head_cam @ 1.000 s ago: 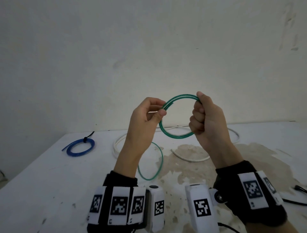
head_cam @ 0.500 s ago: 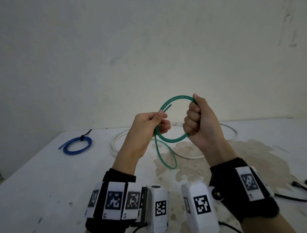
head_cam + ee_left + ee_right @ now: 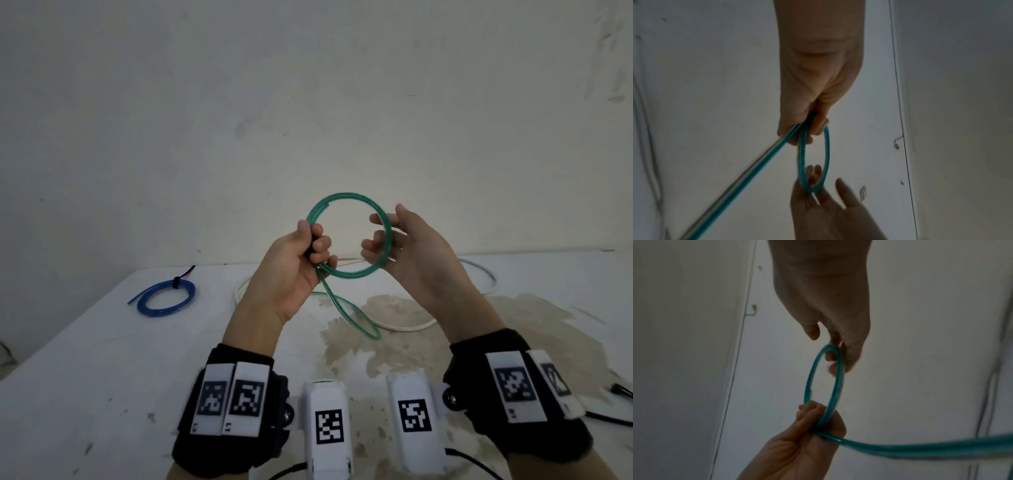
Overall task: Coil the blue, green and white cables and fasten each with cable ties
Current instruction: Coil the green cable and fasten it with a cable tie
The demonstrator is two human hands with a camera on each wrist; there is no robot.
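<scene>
1. The surface (image 3: 85, 370) is white, with a large brownish stain in its middle and right part; it meets a pale wall at the far side.
2. The white cable (image 3: 404, 325) lies loose on the surface in a wide open curve, behind and under the hands; it is not coiled.
3. The left hand (image 3: 291, 267) is raised above the surface; its grip is closed, thumb and curled fingers pinching the left side of the green cable (image 3: 346, 274).
4. The right hand (image 3: 411, 250) is raised at the same height, just right of the left one; its grip is spread, the fingers nearly straight and apart; they pass through the ring and its right side rests on them.
5. The green cable makes a round ring of some turns between the two hands, in the air; its free length hangs from the left hand down to the surface and makes a narrow loop there.
6. The blue cable (image 3: 164, 301) lies coiled at the far left of the surface, well apart from the hands.
7. A black cable tie (image 3: 178, 279) is fastened on the far side of the blue coil; its tail points away to the wall.
</scene>
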